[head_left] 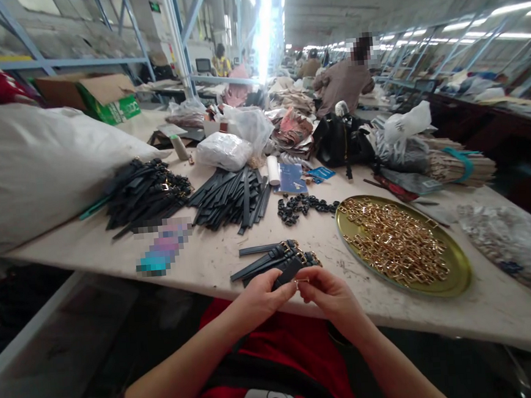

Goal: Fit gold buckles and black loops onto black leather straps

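Observation:
My left hand is closed on a dark leather strap near the table's front edge. Close beside it, my right hand pinches a small gold buckle at the strap's end. Whether the strap passes through the buckle I cannot tell. Just behind my hands lies a small stack of buckled straps. To the right, a round gold tray holds a heap of gold buckles. Small black loops are scattered behind the stack.
Bundles of dark straps and a tangled strap pile lie at the left. A large white sack flanks the table. Farther back are plastic bags, a white spool and a black bag. A co-worker is beyond.

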Demonstrator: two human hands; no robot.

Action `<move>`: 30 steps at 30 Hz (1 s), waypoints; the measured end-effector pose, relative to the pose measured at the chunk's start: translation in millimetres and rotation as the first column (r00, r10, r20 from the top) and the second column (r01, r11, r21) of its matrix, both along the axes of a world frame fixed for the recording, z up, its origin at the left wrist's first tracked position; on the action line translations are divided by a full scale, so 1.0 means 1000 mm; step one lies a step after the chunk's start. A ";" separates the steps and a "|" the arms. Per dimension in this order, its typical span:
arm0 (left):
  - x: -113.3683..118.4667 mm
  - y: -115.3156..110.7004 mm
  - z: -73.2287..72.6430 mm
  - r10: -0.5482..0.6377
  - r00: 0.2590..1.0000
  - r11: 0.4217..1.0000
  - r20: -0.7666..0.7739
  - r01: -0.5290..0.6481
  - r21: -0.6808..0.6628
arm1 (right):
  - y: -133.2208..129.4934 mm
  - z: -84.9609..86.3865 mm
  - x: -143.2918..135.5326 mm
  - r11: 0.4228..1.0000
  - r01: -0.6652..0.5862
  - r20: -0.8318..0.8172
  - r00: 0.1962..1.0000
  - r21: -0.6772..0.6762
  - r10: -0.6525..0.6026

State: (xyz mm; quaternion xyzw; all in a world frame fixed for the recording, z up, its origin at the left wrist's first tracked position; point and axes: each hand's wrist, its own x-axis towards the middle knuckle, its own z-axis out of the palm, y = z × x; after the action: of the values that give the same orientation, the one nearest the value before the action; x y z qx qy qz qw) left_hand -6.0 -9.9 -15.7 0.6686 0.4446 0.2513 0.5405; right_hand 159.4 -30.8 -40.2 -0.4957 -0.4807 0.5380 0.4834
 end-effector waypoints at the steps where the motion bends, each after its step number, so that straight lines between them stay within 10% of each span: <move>1: -0.003 -0.002 0.000 -0.002 1.000 1.000 -0.016 0.002 0.009 | 0.001 0.001 -0.001 0.998 0.048 -0.089 0.995 -0.049 -0.052; 7: -0.010 -0.010 0.001 -0.027 0.972 0.984 -0.234 0.067 0.163 | 0.002 -0.001 -0.020 0.916 0.084 -0.484 0.828 -0.393 -0.284; 17: -0.007 -0.001 -0.007 -0.144 0.917 0.960 -0.372 0.220 0.170 | -0.003 -0.017 -0.015 0.938 0.032 -0.347 0.924 -0.346 -0.160; 30: 0.003 0.011 -0.018 -0.016 0.989 0.994 -0.145 0.000 -0.108 | 0.002 -0.024 -0.026 0.978 0.114 -0.175 0.974 -0.174 -0.144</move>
State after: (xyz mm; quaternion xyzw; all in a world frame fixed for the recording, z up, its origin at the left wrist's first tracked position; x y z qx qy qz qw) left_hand -2.6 0.9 -33.9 0.6567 0.4934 0.1751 0.5429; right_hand 133.0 -28.4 -63.7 -0.5111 -0.3544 0.5869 0.5183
